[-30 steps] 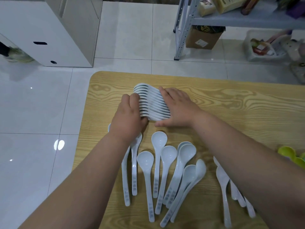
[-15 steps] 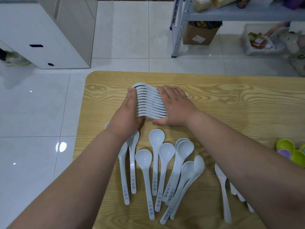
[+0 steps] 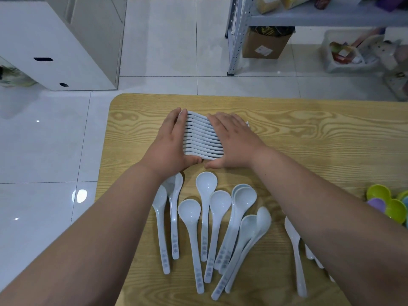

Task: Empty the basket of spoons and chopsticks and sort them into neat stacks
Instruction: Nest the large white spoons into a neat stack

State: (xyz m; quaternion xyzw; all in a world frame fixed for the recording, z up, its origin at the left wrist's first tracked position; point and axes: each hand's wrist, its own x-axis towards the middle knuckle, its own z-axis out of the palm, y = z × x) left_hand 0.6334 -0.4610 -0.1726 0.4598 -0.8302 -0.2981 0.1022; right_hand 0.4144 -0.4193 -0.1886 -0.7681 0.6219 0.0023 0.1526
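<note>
Both hands were in on the stack of spoons, and that white stack lay on its side toward the far left part of the wooden table. The left hand stood flat against the stack's left side, where the bowls lined up, fingers straight and pressed close. The right hand lay palm-down over the stack's right half, covering the handles, fingers straight and a little spread. Neither hand curled round anything; they squeezed the stack between them, thumbs nearly meeting at its near end.

Nearer than the stack, a fan of loose white spoons lay bowl-up on the wood, handles pointing toward the person, several overlapping. Near and right of the stack, partly under the right forearm, lay a few more spoons. Far right of the stack, at the frame edge, sat green and purple plastic pieces, too cut off to identify.

Beyond the stack, on the tiled floor, stood a metal shelf rack with a cardboard box beneath it, and off to the far left, a white cabinet.
</note>
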